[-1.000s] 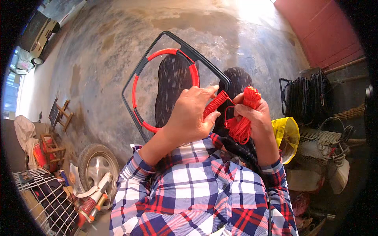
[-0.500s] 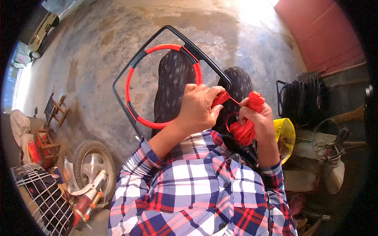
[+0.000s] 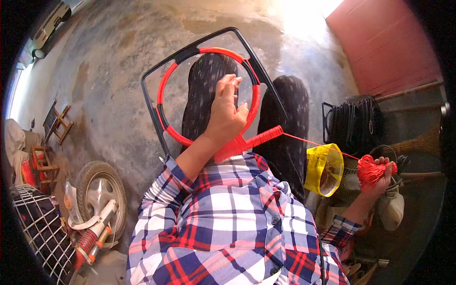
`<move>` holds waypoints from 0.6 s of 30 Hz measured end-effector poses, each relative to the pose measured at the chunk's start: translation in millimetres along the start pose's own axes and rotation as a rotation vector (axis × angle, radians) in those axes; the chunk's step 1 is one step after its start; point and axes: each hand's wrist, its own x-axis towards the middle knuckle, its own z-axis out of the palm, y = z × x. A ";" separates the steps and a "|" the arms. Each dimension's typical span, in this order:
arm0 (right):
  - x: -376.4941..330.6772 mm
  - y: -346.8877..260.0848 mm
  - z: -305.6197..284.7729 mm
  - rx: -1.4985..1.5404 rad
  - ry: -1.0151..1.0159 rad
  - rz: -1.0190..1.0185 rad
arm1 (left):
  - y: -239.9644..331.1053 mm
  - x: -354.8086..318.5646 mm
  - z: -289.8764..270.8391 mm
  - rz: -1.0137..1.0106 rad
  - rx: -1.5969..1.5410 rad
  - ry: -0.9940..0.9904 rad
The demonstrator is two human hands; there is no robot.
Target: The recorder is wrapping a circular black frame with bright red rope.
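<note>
Since the earlier frames, the right hand (image 3: pixel 377 176) has moved far out to the right, away from the frame, and now one thin red cord (image 3: pixel 317 145) is stretched tight between it and the work. Before, both hands were close together above the lap.

One black frame (image 3: pixel 153 107) with rounded corners rests on the person's knees, and one red ring (image 3: pixel 163 85) sits inside it. One short bar on the lower right of the ring is already wrapped with red cord (image 3: pixel 259 139). The left hand (image 3: pixel 227 116) lies over the lower part of the ring, fingers bent and closed around it, so it holds the frame steady. The right hand is closed as a fist around one bundle of red cord (image 3: pixel 370 170), and the stretched cord runs from this bundle to the wrapped bar.

One yellow container (image 3: pixel 324 169) stands on the floor between the right knee and the right hand; it looks like some brownish content is inside, but I cannot tell what it is. Behind it is one stack of black frames (image 3: pixel 354 124), too close together to count. At the lower left one wheel (image 3: pixel 102 192) with a red spring part is visible, and one wire rack (image 3: pixel 33 228) beside it.
</note>
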 end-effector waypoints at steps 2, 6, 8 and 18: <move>-5.9 -7.8 -4.6 0.032 -0.054 -0.031 | 5.6 -6.2 7.0 0.030 0.004 -0.026; -14.1 8.0 9.1 0.080 -0.038 0.007 | 9.4 -9.9 8.4 -0.312 -0.287 -0.490; -16.7 26.0 8.1 0.093 -0.075 -0.002 | -8.0 -3.7 8.7 -0.448 -0.388 -0.629; -45.5 107.4 31.9 0.236 0.060 0.116 | 27.7 8.4 -0.4 -0.259 0.263 -0.316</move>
